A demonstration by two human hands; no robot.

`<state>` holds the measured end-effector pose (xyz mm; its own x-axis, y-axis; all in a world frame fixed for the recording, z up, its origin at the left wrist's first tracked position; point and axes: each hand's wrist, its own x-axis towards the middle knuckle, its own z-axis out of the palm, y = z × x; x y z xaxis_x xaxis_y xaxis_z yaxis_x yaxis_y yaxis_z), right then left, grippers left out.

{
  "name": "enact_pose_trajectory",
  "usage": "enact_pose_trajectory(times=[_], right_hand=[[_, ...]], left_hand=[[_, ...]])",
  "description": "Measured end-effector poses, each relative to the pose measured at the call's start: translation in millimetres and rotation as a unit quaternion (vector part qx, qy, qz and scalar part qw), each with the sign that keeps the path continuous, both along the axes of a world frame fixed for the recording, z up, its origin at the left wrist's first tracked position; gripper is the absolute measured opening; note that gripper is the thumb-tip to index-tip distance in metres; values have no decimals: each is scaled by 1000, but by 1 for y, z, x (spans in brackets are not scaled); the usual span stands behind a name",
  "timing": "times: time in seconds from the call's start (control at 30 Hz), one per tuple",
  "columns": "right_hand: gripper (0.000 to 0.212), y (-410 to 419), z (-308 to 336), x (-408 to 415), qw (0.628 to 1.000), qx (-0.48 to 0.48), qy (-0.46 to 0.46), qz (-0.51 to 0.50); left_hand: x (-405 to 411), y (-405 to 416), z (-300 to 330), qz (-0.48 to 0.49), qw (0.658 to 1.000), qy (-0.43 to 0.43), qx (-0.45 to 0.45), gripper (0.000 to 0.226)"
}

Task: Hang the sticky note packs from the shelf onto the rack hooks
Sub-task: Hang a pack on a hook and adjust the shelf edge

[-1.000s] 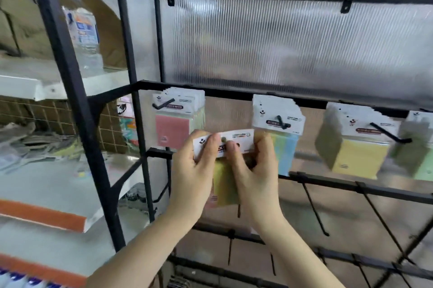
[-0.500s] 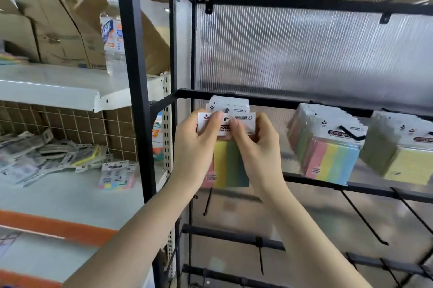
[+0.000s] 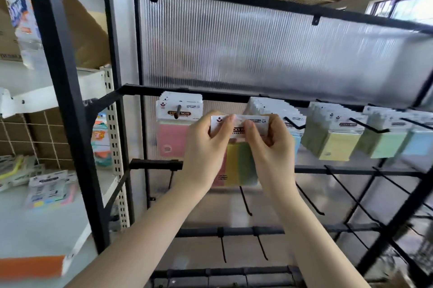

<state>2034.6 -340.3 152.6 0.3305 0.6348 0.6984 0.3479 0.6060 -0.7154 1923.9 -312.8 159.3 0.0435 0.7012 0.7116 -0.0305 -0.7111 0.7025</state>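
2 hands were seen, and 1 sticky note pack (image 3: 239,161) was held up between them in front of the black rack (image 3: 234,93). The left hand (image 3: 206,149) was closed on the pack's white header card at its left end, thumb over the front, and the right hand (image 3: 271,147) pinched the card at its right end in the same way. The pack was raised to the level of the top row of hooks, between the pink stack (image 3: 174,130) on the leftmost hook and the next stack (image 3: 276,109) to its right, which it partly covered. 5 hanging stacks could be counted along that row, the yellow stack (image 3: 337,144), the green stack (image 3: 384,144) and a blue stack (image 3: 417,144) among them. The held pack showed a white card with dark lettering and, below it, 3 visible vertical bands: pink, yellow and green. At least 1 further pack (image 3: 50,190) lay on the white shelf (image 3: 35,229) at the left.
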Motion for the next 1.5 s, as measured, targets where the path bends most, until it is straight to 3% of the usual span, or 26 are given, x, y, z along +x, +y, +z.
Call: enact_pose_trajectory(times=[0.23,0.57,0.73,0.83,0.97,1.5], right_hand=[[27,-16,-5,53,993,29,-1,-117],[30,-4,-6,99,993,-8,24,-119],[35,7,-11,108,996,-16,3,-92],[23,14,-17,109,995,-11,5,-99],[23,20,-23,111,991,-16,10,-133],[21,34,-32,110,973,-116,50,-192]], left_hand=[[66,-2,0,-61,998,27,-19,16],[111,5,-1,-70,996,47,-17,26],[114,15,-12,-15,998,58,-23,21],[115,17,-20,74,996,44,18,17],[114,26,-32,151,988,22,32,33],[112,50,-45,118,990,39,-61,44]])
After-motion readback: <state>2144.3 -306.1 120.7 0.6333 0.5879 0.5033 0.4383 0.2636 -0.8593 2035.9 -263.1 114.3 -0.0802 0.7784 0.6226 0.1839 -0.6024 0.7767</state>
